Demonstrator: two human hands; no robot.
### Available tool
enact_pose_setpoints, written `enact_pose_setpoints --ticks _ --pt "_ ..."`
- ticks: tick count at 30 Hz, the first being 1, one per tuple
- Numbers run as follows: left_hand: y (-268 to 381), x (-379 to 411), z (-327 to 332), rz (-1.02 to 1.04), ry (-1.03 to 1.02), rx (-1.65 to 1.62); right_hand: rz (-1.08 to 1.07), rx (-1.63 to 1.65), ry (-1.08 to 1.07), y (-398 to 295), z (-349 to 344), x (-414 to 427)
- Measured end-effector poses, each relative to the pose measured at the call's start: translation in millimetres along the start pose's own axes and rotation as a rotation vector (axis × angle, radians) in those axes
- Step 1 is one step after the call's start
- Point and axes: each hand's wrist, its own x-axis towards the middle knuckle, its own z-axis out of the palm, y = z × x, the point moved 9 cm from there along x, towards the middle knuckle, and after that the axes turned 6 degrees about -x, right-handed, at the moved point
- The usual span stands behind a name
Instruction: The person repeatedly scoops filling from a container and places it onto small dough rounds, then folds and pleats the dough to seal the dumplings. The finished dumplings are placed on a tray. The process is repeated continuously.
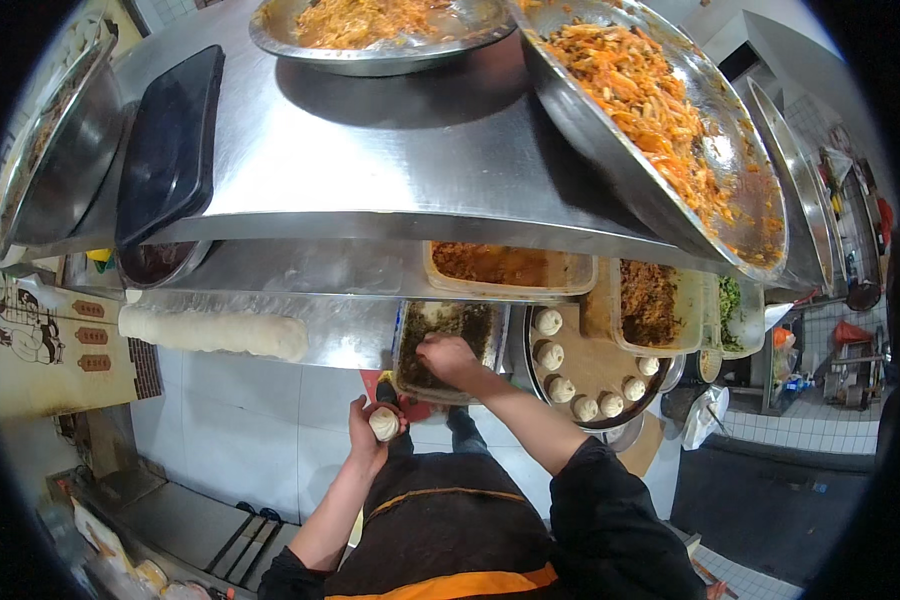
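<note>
A white pleated bun (pixel 384 424) rests in my left hand (pixel 369 435), its gathered top facing up and my fingers curled around it. My right hand (pixel 447 358) is over a clear plastic container (pixel 422 390), fingers down at its dark green, crumbly contents (pixel 465 322). Those fingertips are hidden, so whether they pinch anything does not show. To the right of that container, several pleated buns (pixel 562 389) sit along the edge of a round, dark-rimmed tray lined with brown paper (pixel 592 352).
A roll of white dough (pixel 210 330) lies on the steel counter (pixel 345 330), left. Plastic tubs of reddish-brown filling (pixel 510 264) stand behind. Overhead, a steel shelf (pixel 330 172) carries a bowl of orange shredded filling (pixel 637 97), another metal bowl (pixel 382 56) and a dark tablet-like device (pixel 169 150).
</note>
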Motion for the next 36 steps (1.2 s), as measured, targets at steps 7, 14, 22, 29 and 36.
enact_pose_setpoints --ticks 7,14,22,29,36 --pt "9.3 -3.4 -8.1 0.000 0.011 -0.041 -0.003 -0.065 0.037 -4.0 -7.5 -2.7" --pt "32.1 -6.2 24.6 0.037 -0.084 -0.029 0.270 0.402 0.056 -16.1 -73.5 -24.1" --pt "45.3 -5.9 109.5 0.043 -0.297 0.100 -0.022 0.115 0.104 -75.9 -139.1 -37.4" --pt "55.1 -16.7 135.0 0.042 -0.353 0.139 0.040 0.064 0.209 -85.4 -194.6 -53.9" --pt "63.5 -11.5 137.2 0.215 -0.235 0.151 -0.098 -0.197 0.257 -131.6 -214.8 -50.9"
